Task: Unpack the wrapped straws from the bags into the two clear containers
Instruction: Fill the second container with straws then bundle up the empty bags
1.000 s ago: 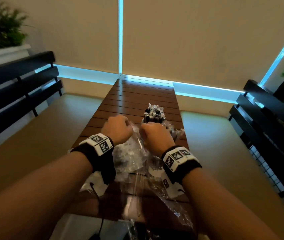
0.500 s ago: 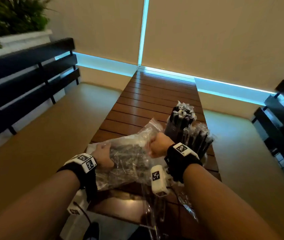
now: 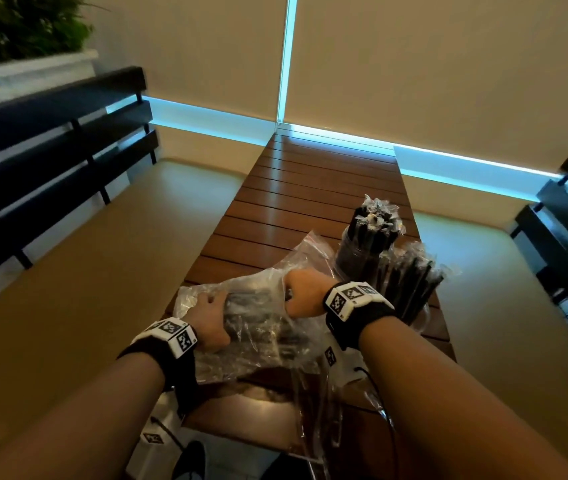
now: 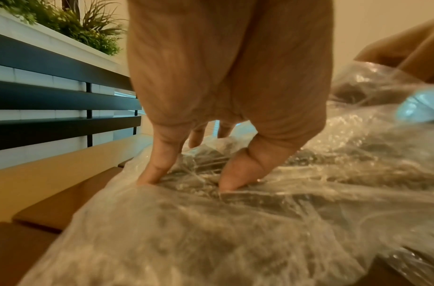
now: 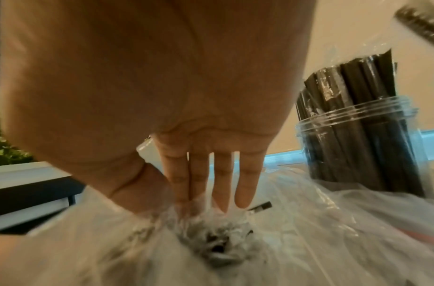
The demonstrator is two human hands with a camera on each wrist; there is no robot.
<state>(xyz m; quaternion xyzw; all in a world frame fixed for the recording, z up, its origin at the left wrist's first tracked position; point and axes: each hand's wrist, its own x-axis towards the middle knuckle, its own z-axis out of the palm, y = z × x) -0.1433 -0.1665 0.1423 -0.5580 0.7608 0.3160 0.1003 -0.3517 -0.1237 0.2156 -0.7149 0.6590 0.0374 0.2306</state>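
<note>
Two hands work one clear plastic bag (image 3: 258,341) of black wrapped straws (image 3: 251,306) on a wooden table (image 3: 310,188).
Left hand (image 3: 211,318) clasps the bundle; right hand (image 3: 305,297) pinches straw ends at its mouth. Both clear containers (image 3: 353,261) hold straws; this bagful is left.

A crinkled clear plastic bag (image 3: 258,327), stuffed with dark wrapped straws (image 3: 241,306), lies on its side across the near end of the brown slatted wooden table (image 3: 310,188), its loose mouth toward the far right. Just beyond it, on the right, two clear round jars stand upright close together. The far container (image 3: 351,261) is packed with black straws on end, and the near container (image 3: 408,303) holds straws fanning rightward.
</note>
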